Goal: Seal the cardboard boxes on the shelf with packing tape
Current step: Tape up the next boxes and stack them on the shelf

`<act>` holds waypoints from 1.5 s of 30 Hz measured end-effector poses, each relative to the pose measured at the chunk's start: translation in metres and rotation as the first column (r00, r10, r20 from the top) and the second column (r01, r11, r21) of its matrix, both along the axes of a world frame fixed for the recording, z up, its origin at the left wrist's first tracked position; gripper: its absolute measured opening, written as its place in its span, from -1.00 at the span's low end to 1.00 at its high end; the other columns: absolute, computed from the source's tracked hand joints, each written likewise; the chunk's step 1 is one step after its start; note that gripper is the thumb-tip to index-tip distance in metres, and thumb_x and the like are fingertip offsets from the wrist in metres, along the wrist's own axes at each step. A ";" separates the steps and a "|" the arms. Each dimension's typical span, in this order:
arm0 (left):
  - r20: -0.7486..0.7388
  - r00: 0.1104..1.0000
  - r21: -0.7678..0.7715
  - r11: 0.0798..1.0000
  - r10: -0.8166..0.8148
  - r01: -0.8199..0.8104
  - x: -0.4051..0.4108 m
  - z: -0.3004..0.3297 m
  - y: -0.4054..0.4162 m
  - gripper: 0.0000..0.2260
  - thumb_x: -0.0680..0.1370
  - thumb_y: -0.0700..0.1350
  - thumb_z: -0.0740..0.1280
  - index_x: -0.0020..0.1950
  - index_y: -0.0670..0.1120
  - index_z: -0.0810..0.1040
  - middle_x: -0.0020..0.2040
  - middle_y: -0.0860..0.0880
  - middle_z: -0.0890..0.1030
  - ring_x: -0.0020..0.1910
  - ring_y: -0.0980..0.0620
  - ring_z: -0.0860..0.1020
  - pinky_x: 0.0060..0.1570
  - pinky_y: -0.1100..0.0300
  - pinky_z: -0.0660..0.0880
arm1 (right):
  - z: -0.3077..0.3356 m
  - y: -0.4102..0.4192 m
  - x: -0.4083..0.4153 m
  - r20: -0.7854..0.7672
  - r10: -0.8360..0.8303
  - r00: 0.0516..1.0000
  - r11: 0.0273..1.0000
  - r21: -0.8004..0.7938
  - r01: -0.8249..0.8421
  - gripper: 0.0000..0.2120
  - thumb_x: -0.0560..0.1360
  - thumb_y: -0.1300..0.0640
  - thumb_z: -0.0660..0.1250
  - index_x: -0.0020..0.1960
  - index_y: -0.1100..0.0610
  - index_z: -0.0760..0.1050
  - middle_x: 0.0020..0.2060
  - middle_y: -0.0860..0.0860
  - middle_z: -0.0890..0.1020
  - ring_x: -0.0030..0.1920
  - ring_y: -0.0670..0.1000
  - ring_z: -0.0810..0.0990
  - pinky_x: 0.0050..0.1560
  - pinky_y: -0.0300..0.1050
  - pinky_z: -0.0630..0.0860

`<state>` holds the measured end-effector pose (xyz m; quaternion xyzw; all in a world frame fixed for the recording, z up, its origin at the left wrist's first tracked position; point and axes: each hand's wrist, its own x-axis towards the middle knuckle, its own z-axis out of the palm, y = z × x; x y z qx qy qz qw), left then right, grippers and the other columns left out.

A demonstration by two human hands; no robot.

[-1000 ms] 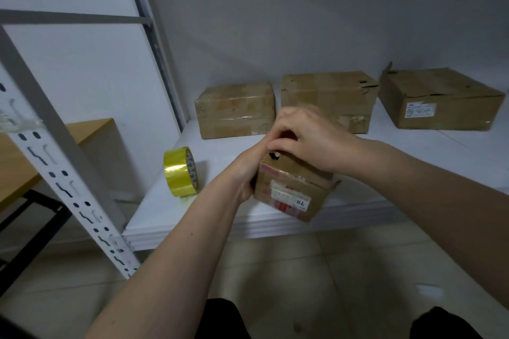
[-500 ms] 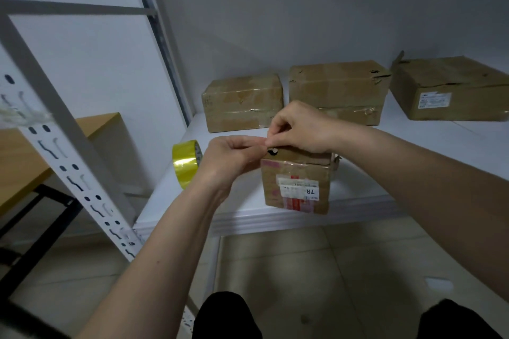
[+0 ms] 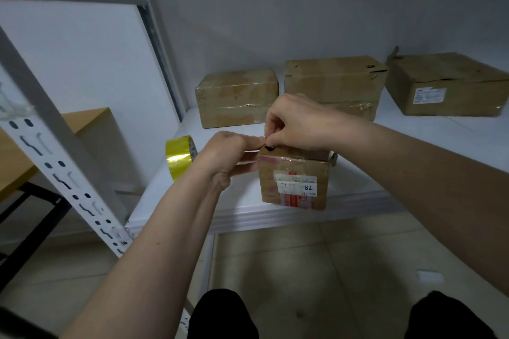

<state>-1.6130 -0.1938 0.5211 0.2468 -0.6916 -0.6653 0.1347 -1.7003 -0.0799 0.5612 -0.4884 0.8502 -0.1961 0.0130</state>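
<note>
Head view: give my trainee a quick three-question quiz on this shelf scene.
1. True or false: the yellow roll of packing tape lies flat on its side.
2. How many brown cardboard boxes line the back of the white shelf?
3. Both hands work at the top of the small labelled cardboard box: A front edge, B back wall, C floor?

Key: 1 false, it stands on edge. 2 three. 3 A; left hand, right hand.
</note>
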 end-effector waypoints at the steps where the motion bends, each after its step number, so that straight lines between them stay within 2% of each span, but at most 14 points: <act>1: -0.004 1.000 0.002 1.000 0.002 -0.002 0.000 0.000 0.001 -0.89 0.55 -0.27 0.36 -0.17 -0.16 0.62 -0.33 0.02 0.66 -0.36 0.12 0.60 -0.39 0.33 0.54 | 0.001 -0.001 0.002 -0.025 -0.005 1.000 1.000 0.018 0.005 -0.92 0.43 0.13 0.48 -0.17 0.14 0.63 -0.26 -0.08 0.59 -0.14 -0.06 0.58 -0.24 -0.21 0.45; 5: -0.008 1.000 0.002 1.000 0.016 -0.016 0.000 0.000 0.001 -0.88 0.55 -0.27 0.36 -0.19 -0.16 0.60 -0.33 -0.01 0.64 -0.36 0.09 0.59 -0.36 0.34 0.57 | 0.005 -0.007 0.014 -0.246 -0.015 0.969 0.993 0.113 0.044 -0.80 0.43 0.18 0.47 -0.23 0.17 0.45 -0.22 0.07 0.55 -0.16 0.09 0.56 -0.21 -0.07 0.49; 8: -0.013 1.000 -0.003 1.000 0.024 -0.024 0.000 -0.001 0.002 -0.84 0.55 -0.29 0.34 -0.23 -0.15 0.57 -0.38 0.01 0.63 -0.41 0.12 0.59 -0.39 0.34 0.55 | 0.005 -0.009 0.024 -0.410 0.017 0.912 0.992 0.120 0.035 -0.65 0.46 0.36 0.30 -0.37 0.17 0.21 -0.40 0.05 0.34 -0.39 0.04 0.37 -0.41 -0.13 0.29; 11: -0.018 1.000 -0.028 0.999 0.023 -0.024 0.001 -0.001 0.005 -0.81 0.55 -0.30 0.32 -0.26 -0.15 0.57 -0.40 0.02 0.63 -0.42 0.12 0.59 -0.42 0.34 0.52 | 0.005 -0.008 0.031 -0.487 0.075 0.870 0.985 0.174 0.013 -0.64 0.45 0.42 0.23 -0.38 0.16 0.15 -0.42 0.05 0.28 -0.45 -0.03 0.25 -0.48 -0.15 0.15; 15: -0.029 0.999 -0.036 0.999 0.023 -0.024 0.002 -0.002 0.005 -0.86 0.56 -0.27 0.35 -0.20 -0.15 0.60 -0.29 -0.04 0.64 -0.33 0.07 0.59 -0.36 0.34 0.56 | 0.012 -0.008 0.025 -0.406 0.092 0.909 0.982 0.186 -0.016 -0.65 0.45 0.37 0.30 -0.38 0.15 0.22 -0.38 0.07 0.40 -0.37 0.03 0.40 -0.41 -0.12 0.34; 19: -0.028 0.999 -0.014 0.999 0.030 -0.031 0.003 -0.003 0.003 -0.90 0.56 -0.25 0.37 -0.15 -0.16 0.61 -0.24 -0.05 0.65 -0.30 0.06 0.60 -0.31 0.31 0.58 | 0.017 -0.009 0.008 -0.255 0.105 0.961 0.981 0.185 -0.058 -0.84 0.44 0.23 0.43 -0.27 0.27 0.53 -0.23 0.13 0.60 -0.15 0.13 0.59 -0.16 0.02 0.54; 23: -0.036 0.999 0.003 1.000 0.025 -0.025 0.003 -0.005 0.002 -0.91 0.56 -0.25 0.37 -0.14 -0.17 0.61 -0.26 -0.04 0.66 -0.29 0.06 0.61 -0.26 0.28 0.60 | 0.012 -0.001 -0.006 -0.049 0.054 0.997 0.997 0.061 -0.051 -0.86 0.47 0.29 0.38 -0.26 0.21 0.61 -0.35 0.01 0.64 -0.29 -0.05 0.64 -0.26 -0.19 0.56; 26: -0.065 0.998 0.034 0.999 0.025 -0.022 0.002 -0.007 0.003 -0.92 0.57 -0.25 0.36 -0.03 -0.26 0.62 -0.20 -0.09 0.67 -0.28 0.04 0.63 -0.24 0.26 0.62 | 0.008 0.011 -0.002 0.171 0.098 0.980 0.991 -0.108 -0.080 -0.86 0.50 0.32 0.33 -0.17 0.14 0.61 -0.32 -0.01 0.65 -0.33 -0.13 0.64 -0.27 -0.20 0.59; 29: -0.072 0.997 0.031 0.999 0.019 -0.016 0.002 -0.008 0.001 -0.90 0.55 -0.26 0.38 -0.01 -0.29 0.63 -0.24 -0.09 0.68 -0.33 0.07 0.65 -0.25 0.25 0.63 | 0.000 0.017 0.010 0.036 0.129 0.991 0.988 -0.096 -0.125 -0.80 0.49 0.27 0.31 -0.11 0.03 0.66 -0.27 -0.18 0.60 -0.28 -0.26 0.53 -0.27 -0.38 0.42; 32: -0.060 0.998 0.008 1.000 0.006 -0.005 0.001 -0.009 0.001 -0.93 0.54 -0.27 0.38 -0.06 -0.26 0.64 -0.27 -0.08 0.68 -0.30 0.05 0.65 -0.27 0.24 0.62 | -0.007 0.019 0.017 -0.196 0.164 0.967 0.985 -0.018 -0.171 -0.75 0.49 0.28 0.25 -0.01 0.08 0.67 -0.14 -0.07 0.63 -0.14 -0.15 0.54 -0.17 -0.28 0.46; 35: -0.059 0.998 0.002 1.000 0.011 -0.011 0.000 -0.011 0.000 -0.86 0.56 -0.23 0.37 0.05 -0.27 0.64 -0.16 -0.13 0.68 -0.23 0.00 0.65 -0.22 0.22 0.64 | -0.011 0.023 0.010 -0.369 0.187 0.911 0.982 0.079 -0.170 -0.73 0.52 0.24 0.22 0.06 0.08 0.66 -0.06 -0.01 0.60 -0.05 -0.04 0.55 -0.29 -0.32 0.36; 39: -0.078 0.997 0.009 1.000 0.019 -0.018 0.001 -0.012 -0.001 -0.85 0.58 -0.23 0.35 0.06 -0.29 0.62 -0.15 -0.15 0.67 -0.23 -0.03 0.64 -0.21 0.18 0.64 | -0.013 0.024 0.005 -0.200 0.116 0.973 0.986 -0.098 -0.138 -0.75 0.55 0.23 0.27 0.15 0.05 0.63 0.03 -0.04 0.64 -0.08 -0.15 0.54 -0.14 -0.40 0.37; 42: -0.085 0.996 0.025 1.000 0.017 -0.015 0.000 -0.013 0.001 -0.91 0.59 -0.24 0.33 -0.06 -0.23 0.60 -0.24 -0.10 0.66 -0.27 0.00 0.63 -0.19 0.17 0.62 | -0.010 0.024 0.005 -0.104 0.040 0.994 0.965 -0.254 -0.065 -0.82 0.53 0.22 0.33 0.04 0.05 0.66 -0.07 -0.10 0.65 -0.22 -0.24 0.51 -0.14 -0.40 0.46; 45: -0.110 0.994 0.055 0.998 -0.001 0.007 0.000 -0.015 0.004 -0.90 0.61 -0.27 0.28 -0.03 -0.25 0.58 -0.25 -0.11 0.62 -0.27 0.01 0.59 -0.20 0.22 0.59 | -0.009 0.025 0.012 -0.018 0.099 0.995 0.981 -0.166 -0.101 -0.86 0.49 0.19 0.35 -0.13 0.01 0.66 -0.28 -0.15 0.61 -0.30 -0.17 0.54 -0.26 -0.25 0.46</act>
